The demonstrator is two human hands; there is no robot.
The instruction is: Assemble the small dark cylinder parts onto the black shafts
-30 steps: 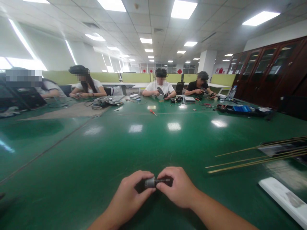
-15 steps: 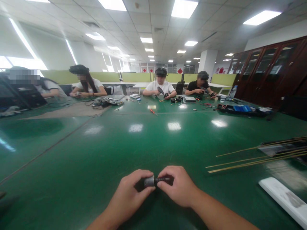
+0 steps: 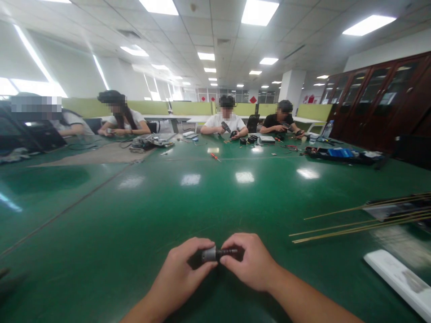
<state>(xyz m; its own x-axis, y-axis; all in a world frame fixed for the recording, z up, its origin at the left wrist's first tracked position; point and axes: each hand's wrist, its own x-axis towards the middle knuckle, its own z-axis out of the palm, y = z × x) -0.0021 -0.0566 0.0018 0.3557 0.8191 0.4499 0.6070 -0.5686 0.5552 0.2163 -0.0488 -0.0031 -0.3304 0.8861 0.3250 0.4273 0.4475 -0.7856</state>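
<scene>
One small assembly was held: left hand (image 3: 180, 273) pinched its grey metal cylinder (image 3: 209, 254), right hand (image 3: 251, 264) its dark shaft (image 3: 229, 252). Judged mid-fitting; any twist called for a steady counter-grip.

I see both hands low over the green table (image 3: 134, 215). My left hand (image 3: 182, 276) pinches the grey end of a small cylindrical part (image 3: 209, 254), and my right hand (image 3: 251, 264) grips its dark end. Thin brass rods (image 3: 353, 226) lie to the right, near a white bar (image 3: 397, 280). Four people sit along the far side.
</scene>
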